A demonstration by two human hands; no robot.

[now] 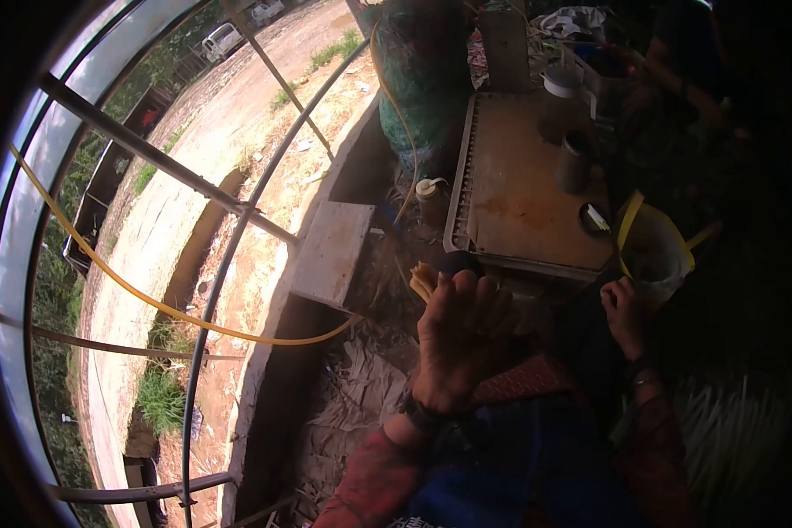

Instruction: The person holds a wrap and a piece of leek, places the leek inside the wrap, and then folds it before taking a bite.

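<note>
My left hand (465, 330) is raised in the middle of the view, its fingers wrapped round a tan, folded piece (423, 282) that sticks out on the left of the fist. What the piece is cannot be made out. Lower and to the right, my right hand (625, 315) has its fingers curled just below a pale bag with yellow handles (656, 255). Shadow hides what the right fingers hold, if anything. Beyond both hands lies a brown-topped table (528, 207), with a dark mug (575, 163) and a lidded jar (561, 101) on it.
A green net sack (422, 88) stands behind the table's left side, near a small bottle (431, 198). A pale board (330, 255) lies left of my left hand. A yellow hose (150, 299) crosses the metal bars. Another person's arm (691, 92) shows at the upper right.
</note>
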